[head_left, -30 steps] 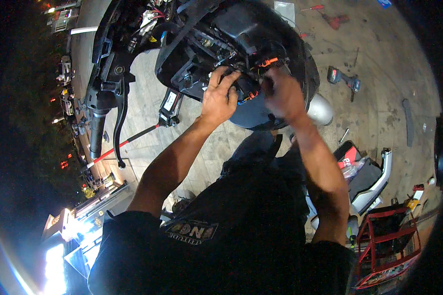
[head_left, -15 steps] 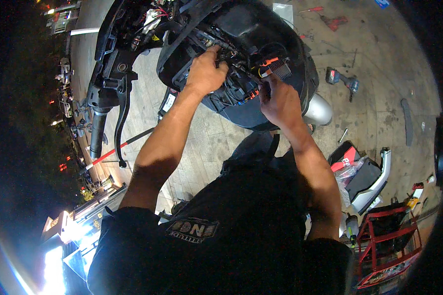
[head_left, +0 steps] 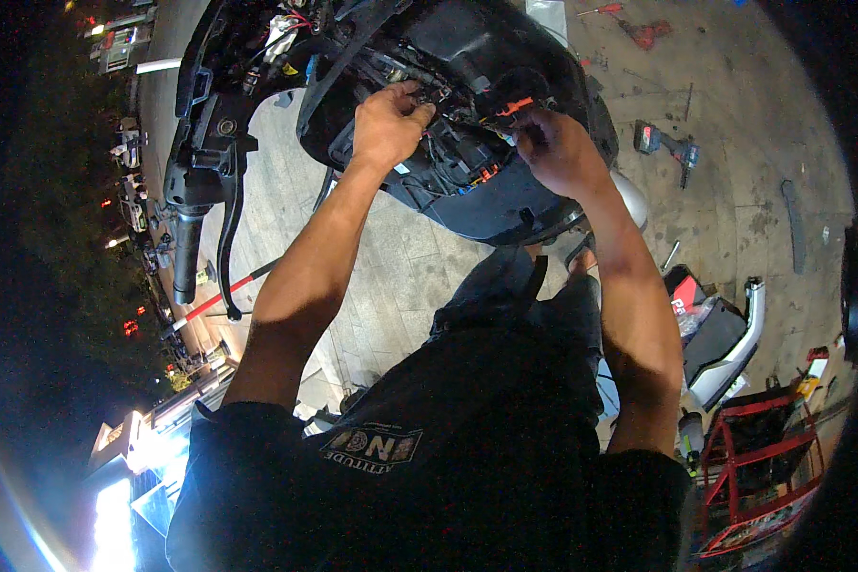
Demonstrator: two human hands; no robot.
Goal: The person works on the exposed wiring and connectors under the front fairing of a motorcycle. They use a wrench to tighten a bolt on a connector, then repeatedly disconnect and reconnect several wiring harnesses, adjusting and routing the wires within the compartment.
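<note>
In front of me is the opened black bodywork (head_left: 491, 212) of a scooter, with a bundle of dark wiring (head_left: 459, 157) exposed inside. My left hand (head_left: 387, 126) is closed at the left part of this wiring, thumb and fingers pinched together. What lies between them is too dark to make out. My right hand (head_left: 561, 153) is also closed, its bent fingertips just below an orange connector (head_left: 517, 107). Shadow hides whatever those fingers hold. A second orange connector (head_left: 487, 173) sits lower in the wiring, between the two hands.
At the left the handlebar grip (head_left: 189, 257) and brake lever (head_left: 229, 229) stick out toward me. A cordless drill (head_left: 667, 153) lies on the paved floor at the right. Nearer are a silver-edged panel (head_left: 734, 353) and a red metal rack (head_left: 758, 467). A screwdriver (head_left: 601, 10) lies farther off.
My right hand has moved up and slightly right, now covering much of the grey finned part that showed before. The left hand stays at the wiring, shifted slightly left with the view.
</note>
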